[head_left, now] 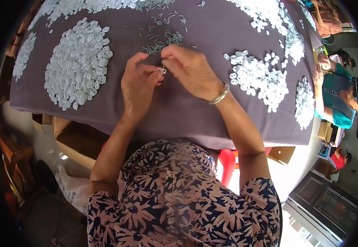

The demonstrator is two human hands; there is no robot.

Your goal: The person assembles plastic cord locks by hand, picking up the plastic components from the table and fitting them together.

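Note:
My left hand (139, 88) is raised over the dark cloth, pinching a small white plastic piece (162, 71) with a hole in it between thumb and fingertips. Close beside it, my right hand (195, 74) has its thumb and forefinger pressed together just above the piece. Something thin seems to show at those fingertips, too small to make out. Right beyond my hands lies a loose heap of short grey metal pins (171, 39), like nails or screws. A large mound of flat white oval pieces (78, 66) sits to the left, and rounder white pieces (261, 78) lie to the right.
The table's brown cloth (187, 119) hangs over its near edge. More white pieces (265, 12) spread across the far right, with a small pile (304, 103) by the right edge. Under the table stands a cardboard box (74, 144). A person in teal (339, 96) works at the right.

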